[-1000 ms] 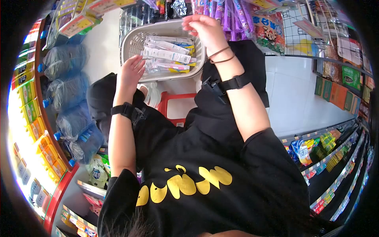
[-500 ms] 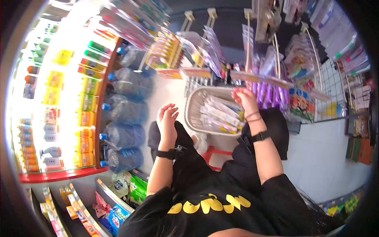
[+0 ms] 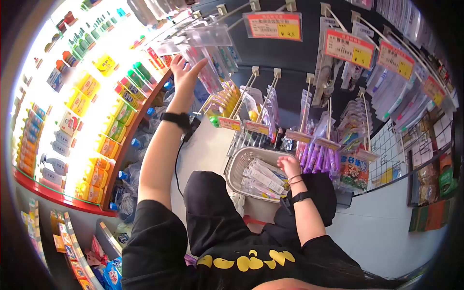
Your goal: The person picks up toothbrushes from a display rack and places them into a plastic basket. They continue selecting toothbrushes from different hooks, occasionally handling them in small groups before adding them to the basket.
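Left grip point(image 3: 185, 72) now up at packets point(image 3: 209, 72)

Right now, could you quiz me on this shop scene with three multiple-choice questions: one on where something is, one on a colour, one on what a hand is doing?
1. Where do the white packs lie?
A on the floor
B in the basket
C in a fridge

2. What colour is the print on the black shirt?
A red
B green
C yellow

3. How is the left hand?
A raised, fingers open, at the hanging packs
B fisted in the lap
C gripping a bottle

Answers:
1 B: the white packs lie inside the basket's rim.
2 C: yellow shapes show across the chest.
3 A: it is up at the hanging packs with its fingers spread.
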Available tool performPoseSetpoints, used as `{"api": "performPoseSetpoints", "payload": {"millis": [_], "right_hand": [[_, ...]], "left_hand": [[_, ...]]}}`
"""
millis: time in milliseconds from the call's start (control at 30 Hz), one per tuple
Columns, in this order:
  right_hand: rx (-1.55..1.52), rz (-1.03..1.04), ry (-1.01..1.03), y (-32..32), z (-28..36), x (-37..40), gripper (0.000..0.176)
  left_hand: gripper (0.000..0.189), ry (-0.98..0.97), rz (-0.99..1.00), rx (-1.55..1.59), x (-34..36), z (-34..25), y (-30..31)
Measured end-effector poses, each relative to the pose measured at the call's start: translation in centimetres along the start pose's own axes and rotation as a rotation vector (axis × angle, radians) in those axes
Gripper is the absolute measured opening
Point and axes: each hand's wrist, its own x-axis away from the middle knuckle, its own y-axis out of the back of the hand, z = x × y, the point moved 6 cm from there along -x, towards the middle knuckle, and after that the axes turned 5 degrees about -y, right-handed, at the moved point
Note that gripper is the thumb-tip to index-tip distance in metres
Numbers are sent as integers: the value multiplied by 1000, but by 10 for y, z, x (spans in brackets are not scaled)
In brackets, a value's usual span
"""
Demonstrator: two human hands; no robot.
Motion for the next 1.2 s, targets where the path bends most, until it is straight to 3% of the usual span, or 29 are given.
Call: {"api": "performPoseSetpoints", "payload": {"millis": [33, 100, 133, 167, 233, 267, 367, 433, 500, 633, 733, 833, 900, 967, 1100, 1200], "right_hand": [[46, 3, 26, -1, -12, -2, 15], [378, 81, 131, -3, -37, -6, 17], [363, 137, 57, -6, -36, 6, 18], [345, 191, -16, -13, -30, 20, 19], [308, 289, -56, -28, -4, 49, 20], [364, 334, -3, -39, 15, 62, 21], [478, 497, 93, -73, 77, 111, 22], [425, 540, 208, -97, 132, 146, 21], [505, 530, 327, -117, 191, 168, 20], [628, 464, 565, -173, 314, 205, 20], [779, 468, 701, -219, 351, 187, 24], [841, 370, 912, -251, 358, 140, 33], [691, 348, 824, -263, 354, 97, 40], [765, 166, 832, -271, 359, 74, 47], [778, -23, 1012, -285, 358, 61, 45], [710, -79, 941, -288, 356, 34, 46]], "left_hand": [[84, -1, -10, 10, -4, -8, -2], [69, 186, 131, -91, -9, -16, -14], [55, 5, 159, -23, -23, -2, -15], [55, -4, 153, -2, -28, -5, -13], [58, 135, 220, -64, -34, -2, -15], [57, -7, 208, 13, -42, -3, -15], [56, 106, 242, 13, -46, 8, -10], [47, 61, 243, 79, -43, -2, -4], [41, 215, 363, 23, -44, 15, -2], [33, 156, 262, 169, -35, 1, 3], [34, 114, 215, 114, -39, 6, 5], [32, 42, 157, 62, -32, -6, 13], [29, 160, 180, 163, -23, -13, 19], [27, 178, 210, 174, -15, -22, 27], [19, 238, 242, 361, -4, -29, 42], [18, 355, 312, 502, 4, -38, 44]]}}
